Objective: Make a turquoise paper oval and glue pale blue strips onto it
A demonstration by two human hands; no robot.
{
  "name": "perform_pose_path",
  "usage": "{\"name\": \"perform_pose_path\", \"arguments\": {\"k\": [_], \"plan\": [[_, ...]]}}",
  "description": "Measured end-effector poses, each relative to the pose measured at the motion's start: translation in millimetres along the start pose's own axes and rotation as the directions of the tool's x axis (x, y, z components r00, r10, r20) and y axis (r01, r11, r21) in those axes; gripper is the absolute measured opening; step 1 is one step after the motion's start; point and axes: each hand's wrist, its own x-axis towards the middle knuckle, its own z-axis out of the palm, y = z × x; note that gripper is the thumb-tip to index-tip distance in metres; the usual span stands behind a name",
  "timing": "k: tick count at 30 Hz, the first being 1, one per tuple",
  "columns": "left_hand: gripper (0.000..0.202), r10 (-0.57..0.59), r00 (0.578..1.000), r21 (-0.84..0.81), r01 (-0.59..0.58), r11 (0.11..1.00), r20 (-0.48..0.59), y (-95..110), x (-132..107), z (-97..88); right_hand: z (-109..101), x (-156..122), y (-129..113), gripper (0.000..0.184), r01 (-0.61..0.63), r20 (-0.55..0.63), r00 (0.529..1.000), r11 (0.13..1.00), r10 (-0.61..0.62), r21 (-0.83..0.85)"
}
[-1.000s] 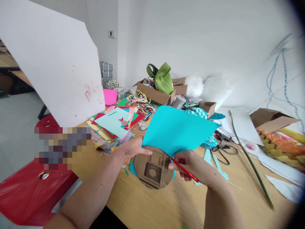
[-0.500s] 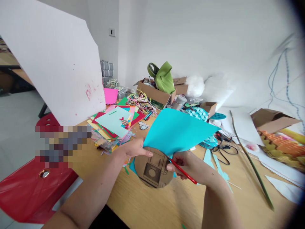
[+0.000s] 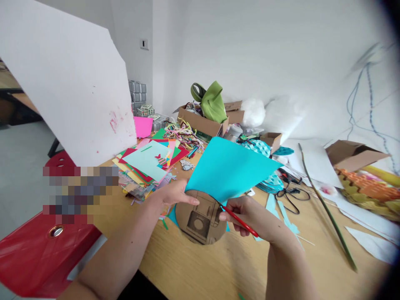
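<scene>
My left hand (image 3: 178, 193) grips a round cardboard disc (image 3: 200, 225) by its upper left edge, thumb laid on its face and the other fingers hidden behind. Printed dark shapes show on the disc. A turquoise sheet (image 3: 231, 166) is held behind it, rising above the disc, with small bits of it showing at the disc's sides. Pinched in my right hand (image 3: 245, 212) is a slim red pen (image 3: 240, 221), its dark tip at the disc's upper right edge, against the turquoise sheet.
Coloured paper sheets (image 3: 146, 160) are heaped at the left on the wooden table (image 3: 175, 266). Behind stands a cardboard box (image 3: 203, 121) with green cloth. A long green stem (image 3: 325, 204), black cable (image 3: 289, 196) and egg tray (image 3: 365, 189) lie right. A white board (image 3: 71, 83) leans at left.
The view has shifted slightly. Both hands keep their holds, and the pen tip stays at the disc's upper right edge with hardly any movement.
</scene>
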Motion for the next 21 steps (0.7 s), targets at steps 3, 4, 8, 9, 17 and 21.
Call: {"name": "perform_pose_path", "arguments": {"k": [3, 4, 8, 9, 17, 21], "plan": [[0.059, -0.065, 0.998, -0.01, 0.065, 0.998, 0.026, 0.7, -0.6, -2.4, -2.8, -1.2, 1.8, 0.053, 0.015, -0.019, 1.0, 1.0, -0.014, 0.014], [0.058, -0.07, 0.997, -0.013, 0.071, 0.997, 0.03, 0.5, -0.6, -2.7, -3.4, -1.3, 2.1, 0.053, 0.029, -0.022, 0.999, 1.0, -0.028, 0.009], [0.058, -0.047, 0.998, -0.013, 0.047, 0.999, 0.049, 0.2, 1.0, -0.9, -4.1, -1.3, -0.6, 0.056, 0.068, -0.031, 0.997, 0.995, -0.07, -0.068], [0.059, -0.039, 0.998, -0.008, 0.04, 0.999, 0.053, 0.4, 1.5, -0.2, -4.1, -1.3, -2.1, 0.056, 0.074, -0.034, 0.996, 0.993, -0.077, -0.088], [0.059, -0.051, 0.997, -0.018, 0.052, 0.998, 0.059, 1.7, 1.5, 0.7, -1.4, -3.0, -5.4, 0.057, 0.026, -0.01, 1.0, 0.999, -0.026, -0.031], [0.059, -0.042, 0.997, -0.03, 0.044, 0.999, 0.066, 1.6, 0.7, 0.5, -1.2, -4.4, -5.4, 0.054, 0.008, -0.001, 1.0, 1.0, -0.008, -0.009]]}}
